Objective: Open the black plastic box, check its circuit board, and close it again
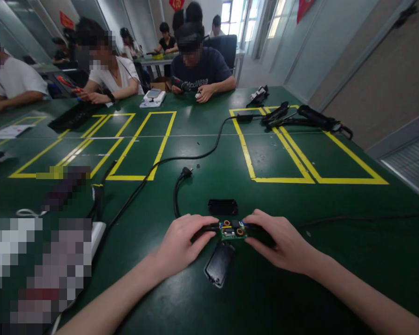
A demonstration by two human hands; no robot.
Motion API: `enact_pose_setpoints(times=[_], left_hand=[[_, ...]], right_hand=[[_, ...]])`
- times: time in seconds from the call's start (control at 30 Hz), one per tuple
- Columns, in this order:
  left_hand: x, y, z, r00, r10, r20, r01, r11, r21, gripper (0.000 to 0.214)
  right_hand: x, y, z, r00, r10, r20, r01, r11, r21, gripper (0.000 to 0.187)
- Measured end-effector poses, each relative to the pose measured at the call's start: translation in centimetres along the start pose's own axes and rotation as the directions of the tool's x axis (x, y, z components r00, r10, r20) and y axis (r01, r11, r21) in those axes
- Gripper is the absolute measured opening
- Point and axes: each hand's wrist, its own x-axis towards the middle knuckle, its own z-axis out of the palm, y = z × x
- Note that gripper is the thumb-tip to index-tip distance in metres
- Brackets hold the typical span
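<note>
Between my two hands is a small green circuit board (233,230) with two copper-wound ring coils and black cables at both ends. My left hand (186,239) pinches the board's left end, thumb below and fingers above, where a cable joins it. At the right end, my right hand (277,239) grips the board the same way, its palm around the other cable. One black plastic case half (222,207) lies just beyond the board. Nearer to me, a second case half (219,265) rests tilted at an angle on the table, close under the board.
A power plug (186,172) on a black cord lies ahead. A long black cable (167,159) crosses the green table (202,121), marked with yellow tape. Black tools (314,118) lie at the far right, a white power strip (99,232) at left. Several people sit opposite.
</note>
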Motion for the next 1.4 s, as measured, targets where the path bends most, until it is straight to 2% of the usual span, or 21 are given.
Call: enact_pose_setpoints(times=[0.1,0.13,0.17,0.23,0.27,0.37,0.43,0.57,0.6,0.7,0.8,0.93,1.13,1.27,1.4], left_hand=[[-0.2,0.5,-0.8,0.995,-0.069,0.065,0.079,0.986,-0.149,0.016],[-0.4,0.7,-1.0,0.99,-0.079,0.12,0.098,0.983,-0.158,0.017],[-0.6,1.0,-1.1,0.979,-0.072,0.19,0.099,0.986,-0.134,0.026],[-1.0,1.6,-0.7,0.964,-0.078,0.254,0.071,0.997,0.033,0.064],[-1.2,1.8,-0.4,0.968,-0.076,0.241,0.044,0.99,0.133,0.077],[-1.6,2.0,0.6,0.961,-0.071,0.267,-0.003,0.963,0.269,0.091],[-1.6,1.7,0.8,0.961,-0.054,0.272,-0.017,0.968,0.251,0.085],[-1.2,0.6,0.2,0.968,0.033,0.251,-0.069,0.988,0.138,0.044],[-1.1,0.4,0.1,0.966,0.052,0.252,-0.083,0.99,0.115,0.042],[-1.0,0.2,0.1,0.978,0.051,0.2,-0.072,0.993,0.096,0.047],[-1.0,0.4,0.8,0.991,0.01,0.13,-0.031,0.986,0.164,0.052],[-1.1,0.4,1.5,0.997,0.007,0.081,-0.024,0.979,0.202,0.043],[-0.9,-0.6,1.0,0.998,0.04,0.054,-0.043,0.998,0.054,0.031],[-0.9,-1.0,0.8,0.997,0.045,0.059,-0.042,0.998,-0.048,0.03],[-0.9,-1.1,0.5,0.997,0.012,0.075,-0.001,0.989,-0.148,0.019]], right_hand=[[0.0,0.0,0.0,0.999,-0.011,-0.039,0.016,0.994,0.111,0.013],[-0.1,-0.1,0.1,0.999,-0.031,-0.034,0.034,0.994,0.101,0.012],[-0.2,-0.1,0.1,0.998,-0.055,-0.021,0.056,0.996,0.068,0.011],[-0.3,-0.1,0.1,0.994,-0.113,0.004,0.114,0.993,-0.024,0.013],[-0.4,-0.1,0.1,0.99,-0.139,0.007,0.139,0.988,-0.065,0.015],[-0.4,-0.1,0.0,0.985,-0.171,-0.025,0.167,0.979,-0.12,0.02],[-0.3,-0.2,-0.1,0.983,-0.173,-0.054,0.165,0.978,-0.128,0.021],[-0.1,-0.4,-0.3,0.982,-0.179,-0.059,0.172,0.978,-0.114,0.02],[-0.1,-0.4,-0.2,0.982,-0.181,-0.051,0.175,0.979,-0.107,0.019],[0.0,-0.3,0.1,0.982,-0.185,-0.032,0.182,0.979,-0.092,0.017],[-0.2,0.2,0.5,0.981,-0.192,-0.019,0.189,0.978,-0.088,0.015],[-0.3,0.5,0.8,0.981,-0.196,0.007,0.196,0.978,-0.075,0.014],[0.0,0.1,0.5,0.985,-0.166,0.038,0.166,0.986,-0.003,0.016],[0.1,0.1,0.7,0.988,-0.152,-0.015,0.152,0.986,0.068,0.024],[0.0,0.4,1.0,0.987,-0.154,-0.045,0.157,0.984,0.087,0.023]])
